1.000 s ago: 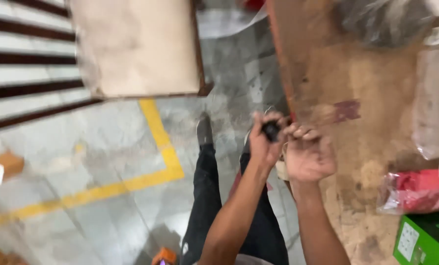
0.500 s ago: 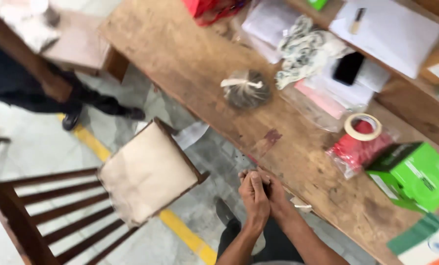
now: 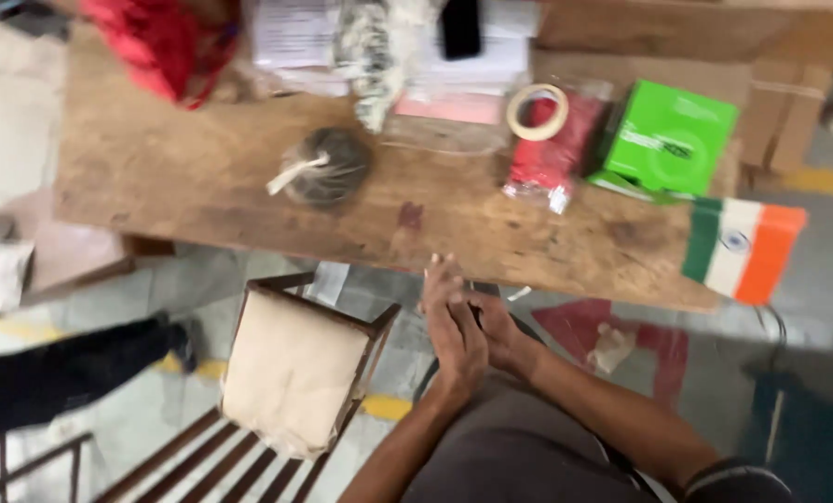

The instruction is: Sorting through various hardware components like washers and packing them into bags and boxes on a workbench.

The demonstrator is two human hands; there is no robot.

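Note:
My left hand [image 3: 451, 328] and my right hand [image 3: 498, 328] are pressed together just below the front edge of the wooden table [image 3: 184, 186]. The left hand's fingers are stretched out flat over the right hand. A dark sliver shows between the palms, but whether anything is held there is hidden. On the table above the hands lies a dark round bundle [image 3: 325, 168] in clear wrap with a white tie.
On the table lie a roll of tape [image 3: 538, 112] on a red packet [image 3: 549, 163], a green box [image 3: 663, 140], a tricolour flag [image 3: 743, 247], a black phone [image 3: 460, 28], papers and red cloth [image 3: 170, 47]. A wooden chair [image 3: 291, 373] stands left of me. Another person's leg [image 3: 72, 373] is further left.
The view has swung from the floor and chair up over the table. My hands, which held a small dark object a second ago, are now pressed flat together.

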